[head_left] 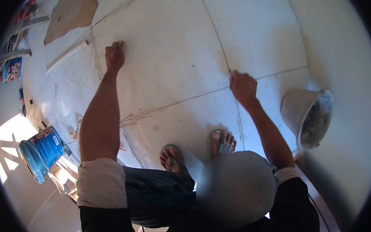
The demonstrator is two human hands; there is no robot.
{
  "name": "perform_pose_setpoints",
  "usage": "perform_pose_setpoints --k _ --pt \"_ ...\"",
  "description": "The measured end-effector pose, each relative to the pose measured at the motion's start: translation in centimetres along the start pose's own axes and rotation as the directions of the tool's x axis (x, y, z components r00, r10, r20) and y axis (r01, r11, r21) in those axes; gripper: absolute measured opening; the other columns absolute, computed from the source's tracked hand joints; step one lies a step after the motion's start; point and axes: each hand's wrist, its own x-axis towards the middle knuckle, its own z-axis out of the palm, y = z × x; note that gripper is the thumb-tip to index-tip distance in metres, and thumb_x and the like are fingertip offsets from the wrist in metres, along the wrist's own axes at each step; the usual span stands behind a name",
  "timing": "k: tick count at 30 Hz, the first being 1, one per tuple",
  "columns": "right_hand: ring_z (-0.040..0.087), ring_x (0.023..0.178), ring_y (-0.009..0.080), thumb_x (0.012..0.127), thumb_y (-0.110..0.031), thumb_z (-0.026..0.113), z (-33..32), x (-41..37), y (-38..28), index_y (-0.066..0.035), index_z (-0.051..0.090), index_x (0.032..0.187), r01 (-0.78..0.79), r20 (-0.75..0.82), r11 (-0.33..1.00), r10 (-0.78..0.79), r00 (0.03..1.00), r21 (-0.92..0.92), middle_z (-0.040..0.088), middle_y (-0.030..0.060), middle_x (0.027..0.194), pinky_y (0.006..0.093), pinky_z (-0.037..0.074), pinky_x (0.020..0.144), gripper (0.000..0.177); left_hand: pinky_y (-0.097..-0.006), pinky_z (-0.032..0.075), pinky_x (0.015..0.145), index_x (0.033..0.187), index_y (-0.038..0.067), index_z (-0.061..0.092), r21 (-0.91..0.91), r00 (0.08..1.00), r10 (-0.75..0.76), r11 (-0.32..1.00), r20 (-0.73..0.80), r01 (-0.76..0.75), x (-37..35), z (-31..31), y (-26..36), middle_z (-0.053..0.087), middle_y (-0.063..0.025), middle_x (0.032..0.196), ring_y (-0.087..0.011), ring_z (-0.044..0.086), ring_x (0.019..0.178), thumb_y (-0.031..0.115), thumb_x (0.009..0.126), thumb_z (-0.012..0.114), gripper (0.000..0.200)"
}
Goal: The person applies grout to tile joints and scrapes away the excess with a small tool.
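My left hand [114, 57] is closed low over the large pale floor tile [163, 52]. A small light-coloured piece shows at its fingertips, too small to name. My right hand [243, 88] is closed at the crossing of two dark tile joints [215, 31]. Its fingertips are down by the joint line, and whatever they may grip is hidden. To the right of that hand a dusty bucket [293, 107] lies tipped on its side, its mouth facing right.
A torn brown board [72, 11] and a white tube-like stick [67, 56] lie at upper left. A blue labelled bucket [47, 146] is tilted at lower left. Below are my sandalled feet [173, 158]; a grey cap [237, 188] covers part of the lower view.
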Motion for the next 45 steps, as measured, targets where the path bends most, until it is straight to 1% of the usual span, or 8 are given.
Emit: perform_pose_setpoints --k 11,17,21,25,29,32,39,45 --pt "0.071 0.073 0.0404 0.101 -0.03 0.054 -1.1 -28.4 4.7 -0.008 0.063 0.083 -0.342 0.425 0.922 0.239 0.873 0.183 0.072 0.0153 0.077 0.0571 0.053 0.071 0.029 -0.0473 0.052 0.083 0.109 0.004 0.062 -0.149 0.894 0.416 0.907 0.167 -0.394 3.5 -6.5 0.0 0.069 -0.0194 0.104 -0.0366 0.068 0.093 0.042 0.105 0.051 0.04" --pt "0.064 0.058 0.0333 0.099 -0.029 0.06 -4.2 -19.7 8.5 -0.003 0.063 0.076 -0.401 -0.011 0.717 0.495 0.869 0.57 0.06 0.0208 0.064 0.043 0.046 0.056 0.034 -0.0385 0.05 0.069 0.091 0.0 0.063 -0.17 0.87 0.461 0.885 0.175 -0.434 3.2 -9.6 8.6 0.067 -0.0138 0.079 -0.0237 0.064 0.068 0.033 0.104 0.055 0.036" --pt "0.054 0.049 0.0233 0.099 -0.029 0.058 -1.2 -21.9 11.3 -0.003 0.061 0.076 -0.444 0.131 0.463 0.565 0.814 0.767 0.054 0.0151 0.057 0.0412 0.04 0.051 0.035 -0.0409 0.047 0.063 0.082 -0.002 0.057 -0.239 0.737 0.672 0.73 0.08 -0.64 -0.2 -8.2 16.1 0.059 -0.0153 0.068 -0.0295 0.058 0.061 0.034 0.096 0.069 0.04" --pt "0.04 0.048 0.0059 0.099 -0.023 0.053 1.9 -30.3 13.0 -0.007 0.059 0.075 -0.622 0.431 -0.035 0.751 0.5 0.782 0.046 -0.0034 0.058 0.0253 0.031 0.043 0.03 -0.0322 0.051 0.068 0.104 0.0 0.06 -0.595 0.671 0.519 0.791 0.53 -0.143 -10.8 -5.6 29.4 0.062 -0.0082 0.102 -0.0154 0.061 0.078 0.044 0.086 0.08 0.051" --pt "0.037 0.045 0.0049 0.101 -0.027 0.054 2.3 -35.3 14.5 -0.008 0.06 0.079 -0.585 0.456 -0.217 0.839 0.298 0.782 0.044 -0.0045 0.056 0.0262 0.029 0.041 0.031 -0.0344 0.062 0.075 0.117 -0.012 0.049 -0.654 0.303 0.586 0.72 0.752 0.232 -25.0 -4.1 44.5 0.06 -0.0181 0.11 -0.0203 0.068 0.098 0.057 0.069 0.09 0.093" --pt "0.036 0.045 0.0048 0.102 -0.028 0.053 1.9 -37.4 14.8 -0.007 0.06 0.078 -0.542 0.423 -0.218 0.859 0.288 0.812 0.043 -0.0044 0.056 0.0267 0.028 0.041 0.032 -0.0369 0.064 0.072 0.084 -0.004 0.06 -0.689 0.478 0.518 0.651 0.709 0.318 -31.0 -0.4 51.4 0.066 -0.0134 0.083 -0.0209 0.069 0.08 0.052 0.066 0.093 0.068" --pt "0.04 0.051 0.0074 0.102 -0.025 0.053 2.4 -40.7 17.8 -0.002 0.063 0.077 -0.611 0.371 -0.17 0.903 0.218 0.773 0.046 -0.0013 0.056 0.0301 0.03 0.048 0.035 -0.0391 0.058 0.072 0.09 -0.006 0.066 -0.747 0.787 0.429 0.662 0.442 0.059 -34.7 3.1 53.7 0.074 -0.0218 0.089 -0.0266 0.073 0.082 0.009 0.068 0.082 0.032" --pt "0.064 0.069 0.0373 0.1 -0.028 0.056 2.0 -29.7 24.0 0.0 0.071 0.093 -0.669 -0.09 0.386 0.898 0.431 0.635 0.066 0.0214 0.075 0.0475 0.047 0.067 0.033 -0.0302 0.052 0.049 0.084 -0.001 0.059 -0.835 0.881 0.196 0.456 0.43 0.306 -27.1 1.7 48.8 0.068 -0.0124 0.083 -0.0154 0.064 0.063 0.003 0.074 0.078 0.022"
